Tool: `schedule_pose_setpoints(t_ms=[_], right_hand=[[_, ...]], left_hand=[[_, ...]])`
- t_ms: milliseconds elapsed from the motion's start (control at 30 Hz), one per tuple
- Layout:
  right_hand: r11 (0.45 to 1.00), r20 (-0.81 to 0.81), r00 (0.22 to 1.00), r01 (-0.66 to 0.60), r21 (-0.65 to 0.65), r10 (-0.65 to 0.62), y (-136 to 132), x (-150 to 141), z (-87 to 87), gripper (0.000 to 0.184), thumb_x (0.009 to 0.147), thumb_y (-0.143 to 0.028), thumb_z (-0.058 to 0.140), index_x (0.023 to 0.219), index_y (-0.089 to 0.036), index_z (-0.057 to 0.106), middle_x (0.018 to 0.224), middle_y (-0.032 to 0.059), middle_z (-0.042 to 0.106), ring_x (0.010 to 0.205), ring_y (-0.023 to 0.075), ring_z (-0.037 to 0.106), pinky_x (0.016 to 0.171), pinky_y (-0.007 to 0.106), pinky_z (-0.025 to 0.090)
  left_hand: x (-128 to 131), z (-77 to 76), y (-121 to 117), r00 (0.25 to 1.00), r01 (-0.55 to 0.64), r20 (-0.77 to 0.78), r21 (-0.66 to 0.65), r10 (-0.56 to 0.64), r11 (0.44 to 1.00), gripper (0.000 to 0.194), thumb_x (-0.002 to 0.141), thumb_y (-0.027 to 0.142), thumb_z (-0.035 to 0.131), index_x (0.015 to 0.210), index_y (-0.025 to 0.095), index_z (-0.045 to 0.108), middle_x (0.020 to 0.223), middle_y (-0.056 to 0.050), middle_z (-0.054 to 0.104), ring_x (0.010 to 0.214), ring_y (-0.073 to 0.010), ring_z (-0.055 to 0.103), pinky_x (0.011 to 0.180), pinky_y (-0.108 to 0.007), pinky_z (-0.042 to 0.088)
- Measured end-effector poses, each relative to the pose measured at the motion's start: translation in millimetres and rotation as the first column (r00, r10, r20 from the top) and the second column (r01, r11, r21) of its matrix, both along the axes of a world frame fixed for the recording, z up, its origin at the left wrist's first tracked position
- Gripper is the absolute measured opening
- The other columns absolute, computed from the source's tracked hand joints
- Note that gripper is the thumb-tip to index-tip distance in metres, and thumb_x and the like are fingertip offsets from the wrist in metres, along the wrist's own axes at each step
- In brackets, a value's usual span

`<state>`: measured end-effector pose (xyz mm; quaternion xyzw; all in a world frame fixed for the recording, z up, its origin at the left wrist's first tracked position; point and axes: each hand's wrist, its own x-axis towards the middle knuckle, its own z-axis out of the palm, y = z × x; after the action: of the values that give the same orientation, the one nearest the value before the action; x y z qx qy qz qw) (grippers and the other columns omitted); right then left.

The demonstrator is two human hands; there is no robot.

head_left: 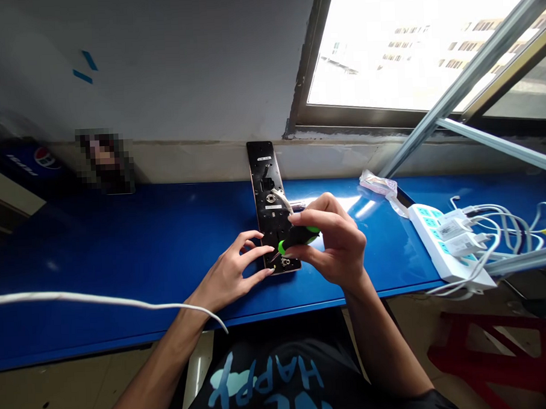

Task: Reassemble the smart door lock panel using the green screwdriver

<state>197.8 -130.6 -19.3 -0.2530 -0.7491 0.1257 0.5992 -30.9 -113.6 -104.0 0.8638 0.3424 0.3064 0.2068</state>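
A long black lock panel (263, 220) lies lengthwise on the blue table, its inner side up, with screw holes, a round fitting and a small lever handle (296, 205) sticking out to the right. My right hand (335, 241) grips a black and green screwdriver (300, 234), tilted down over the panel's near end; its tip comes close to my left fingertips. My left hand (233, 266) rests with fingers apart on the panel's lower left part. A short whitish cable (282, 198) rises from the panel's middle and passes behind my right fingers.
To the right, a white power strip (430, 237) carries chargers and tangled white cables. A plastic packet (378, 183) lies near the wall. Metal bars (432, 122) slant across the window side. A white cable (100, 298) crosses at left. A red stool (487, 352) stands below.
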Motion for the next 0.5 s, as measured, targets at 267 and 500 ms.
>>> schedule_pose_setpoints(t_ms=[267,500], right_hand=[[0.987,0.111,0.981,-0.156,-0.042,0.160,-6.2,-5.4,-6.1,0.072,0.089,0.000,0.073,0.151,-0.031,0.053,0.131,0.0037,0.076,0.105,0.0167,0.078,0.090,0.032,0.067],[0.999,0.065,0.997,-0.045,0.025,0.044,-7.1,-5.8,-15.1,0.067,0.088,-0.007,0.077,0.147,-0.032,0.057,0.117,0.0013,0.080,0.092,0.0169,0.080,0.081,0.031,0.070]], left_hand=[[1.0,-7.5,2.7,0.998,0.014,0.054,0.041,-0.016,0.999,0.033,0.095,0.036,0.076,0.126,0.027,0.068,0.141,-0.007,0.053,0.114,-0.0242,0.065,0.099,-0.041,0.063],[3.4,1.8,3.8,0.998,0.021,0.052,0.154,-0.030,0.988,0.044,0.090,0.035,0.081,0.130,0.027,0.065,0.141,-0.010,0.055,0.129,-0.0310,0.055,0.106,-0.051,0.057]])
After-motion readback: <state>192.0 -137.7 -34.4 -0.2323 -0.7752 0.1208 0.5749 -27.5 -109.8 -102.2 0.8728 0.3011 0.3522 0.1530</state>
